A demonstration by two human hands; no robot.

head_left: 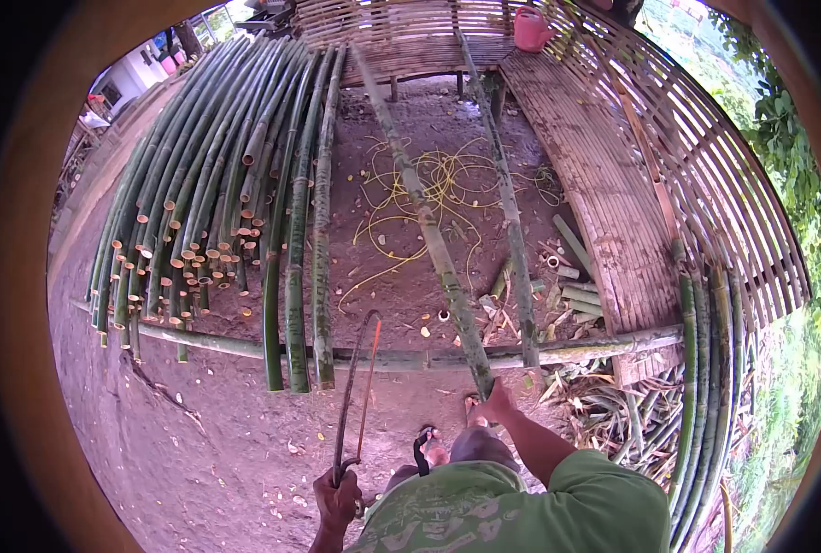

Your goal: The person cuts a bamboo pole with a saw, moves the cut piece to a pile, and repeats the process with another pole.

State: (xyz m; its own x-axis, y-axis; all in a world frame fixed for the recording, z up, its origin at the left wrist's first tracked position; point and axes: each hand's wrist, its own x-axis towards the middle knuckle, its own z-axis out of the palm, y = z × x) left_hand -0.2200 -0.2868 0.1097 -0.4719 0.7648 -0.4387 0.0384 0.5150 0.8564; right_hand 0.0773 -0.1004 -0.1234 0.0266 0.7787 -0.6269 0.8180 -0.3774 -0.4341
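Note:
In my left hand [337, 498] is a bow saw [344, 405], held upright with its dark curved frame and thin orange-looking blade pointing away from me. My right hand [498, 404] is closed around the near end of a long bamboo pole [440, 253]. That pole slants away to the far bench and crosses over a horizontal bamboo pole [392, 358] low in front of me. To its right, another bamboo pole [507, 198] lies across the same support. Several green poles [297, 276] rest on it to the left.
A large stack of cut bamboo [208, 166] fills the left side. Tangled yellow hose [438, 180] lies on the dirt. A slatted bench [595, 175] runs along the right, with a pink watering can [530, 29] at its far end. Offcuts [581, 295] and more poles [705, 369] are nearby.

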